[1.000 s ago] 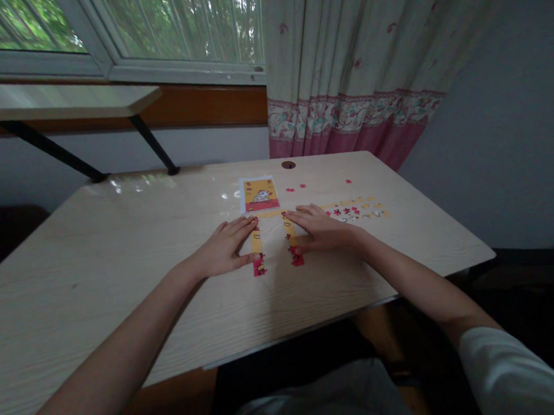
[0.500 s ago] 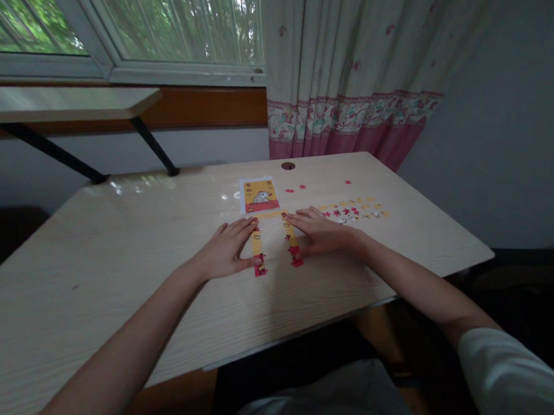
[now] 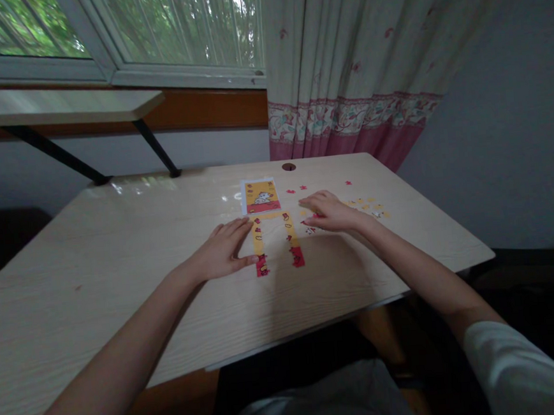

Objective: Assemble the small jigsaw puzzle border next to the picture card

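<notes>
A yellow and red jigsaw frame (image 3: pixel 297 256) lies on the table, joined along its top and down both sides, with bare wood between the sides. My left hand (image 3: pixel 223 249) rests flat beside its left strip, thumb and fingertips at the strip's edge and fingers apart. Over the loose jigsaw pieces (image 3: pixel 363 207) to the right hovers my right hand (image 3: pixel 328 211), its fingers stretched out and thumb apart, hiding some pieces. Nothing shows in its grasp. Just above the frame lies a picture card (image 3: pixel 261 196) with a white animal on yellow and red.
Several red pieces (image 3: pixel 303 187) lie apart near the back of the table (image 3: pixel 163 229). A round cable hole (image 3: pixel 288 167) sits at the rear edge. At the back left stands a raised shelf (image 3: pixel 68 107) on dark supports. A curtain (image 3: pixel 343 68) hangs behind.
My right hand has left the frame's right strip and moved up and right over the loose pieces, uncovering that strip. My left hand stays in nearly the same place.
</notes>
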### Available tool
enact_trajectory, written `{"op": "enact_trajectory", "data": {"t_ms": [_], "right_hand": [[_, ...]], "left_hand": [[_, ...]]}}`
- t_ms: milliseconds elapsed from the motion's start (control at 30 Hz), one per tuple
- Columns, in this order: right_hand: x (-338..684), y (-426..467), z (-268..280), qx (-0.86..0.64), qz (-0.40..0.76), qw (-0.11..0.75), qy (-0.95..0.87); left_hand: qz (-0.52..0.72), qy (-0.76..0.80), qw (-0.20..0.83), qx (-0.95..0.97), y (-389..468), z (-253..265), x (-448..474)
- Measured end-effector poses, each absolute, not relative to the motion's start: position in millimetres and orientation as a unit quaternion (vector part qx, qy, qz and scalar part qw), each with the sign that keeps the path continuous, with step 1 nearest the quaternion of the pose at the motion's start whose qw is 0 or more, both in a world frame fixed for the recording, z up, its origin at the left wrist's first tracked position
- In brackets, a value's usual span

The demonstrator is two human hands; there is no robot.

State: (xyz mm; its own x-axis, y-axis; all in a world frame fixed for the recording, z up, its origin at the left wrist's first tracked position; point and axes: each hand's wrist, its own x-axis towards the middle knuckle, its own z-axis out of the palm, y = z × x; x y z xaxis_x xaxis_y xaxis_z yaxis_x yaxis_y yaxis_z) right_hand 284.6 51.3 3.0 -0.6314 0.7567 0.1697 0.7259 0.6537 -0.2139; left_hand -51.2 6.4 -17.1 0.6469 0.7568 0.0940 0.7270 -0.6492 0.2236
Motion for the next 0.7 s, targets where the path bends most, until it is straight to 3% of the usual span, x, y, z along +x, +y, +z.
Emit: {"op": "enact_trajectory", "data": {"t_ms": [367,700], "right_hand": [[322.2,91.6,9.2,-0.48,0.055,0.113,-0.868],[294.7,136.6,-11.0,-0.529,0.048,0.14,-0.836]], "left_hand": [[0.072,0.427,0.074,0.898,0.7,-17.9,-48.1],[0.065,0.435,0.084,0.894,-2.0,-12.6,-47.1]]}}
